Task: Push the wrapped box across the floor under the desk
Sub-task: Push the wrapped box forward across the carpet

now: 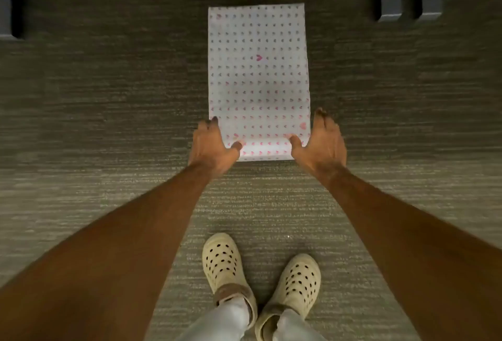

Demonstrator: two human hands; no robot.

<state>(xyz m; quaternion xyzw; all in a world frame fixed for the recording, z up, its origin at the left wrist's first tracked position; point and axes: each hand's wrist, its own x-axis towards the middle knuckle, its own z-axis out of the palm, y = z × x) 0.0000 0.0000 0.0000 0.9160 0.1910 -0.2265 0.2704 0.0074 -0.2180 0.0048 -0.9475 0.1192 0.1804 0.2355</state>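
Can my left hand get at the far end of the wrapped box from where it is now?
Probably not without leaning in. The left hand sits at the near corner of the wrapped box, arm already stretched out; the far end lies well beyond, though only bare carpet lies alongside.

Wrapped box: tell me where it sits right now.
In the head view the box lies flat on the carpet, centre frame, its near corners between the left hand and right hand, ahead of the shoes.

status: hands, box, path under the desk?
Left hand and right hand open, flat against near corners of wrapped box. Box flat on carpet, far end in desk shadow. Nothing in its path.
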